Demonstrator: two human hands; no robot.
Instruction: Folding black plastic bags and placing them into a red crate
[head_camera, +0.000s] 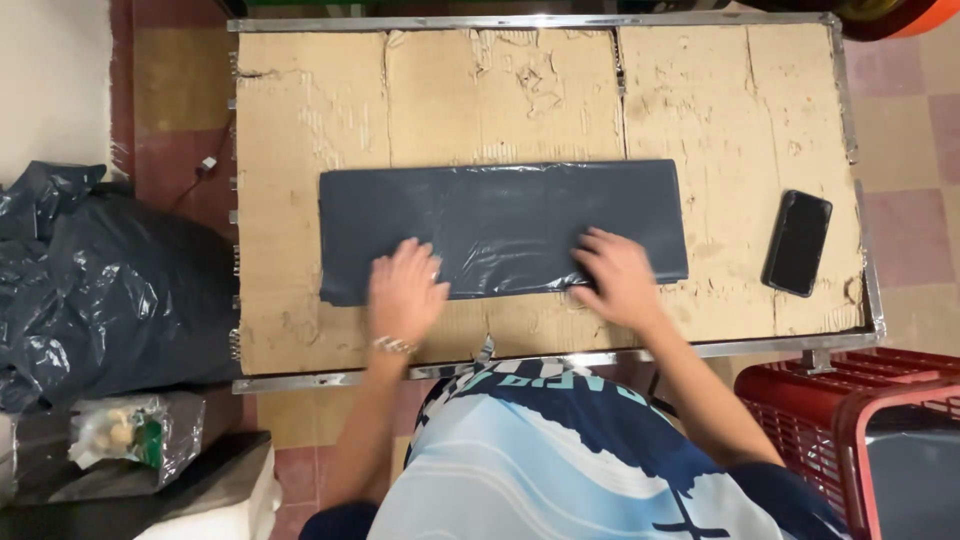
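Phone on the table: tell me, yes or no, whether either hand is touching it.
No, the black phone lies apart; both hands press the dark plastic sheet.

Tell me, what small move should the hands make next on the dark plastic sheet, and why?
Probably sweep both hands outward. The left hand and right hand lie flat on the near edge of the folded plastic sheet, which shows wrinkles between them.

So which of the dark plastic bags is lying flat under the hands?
The folded dark bag on the cardboard tabletop; the other bag sits bulging on the floor.
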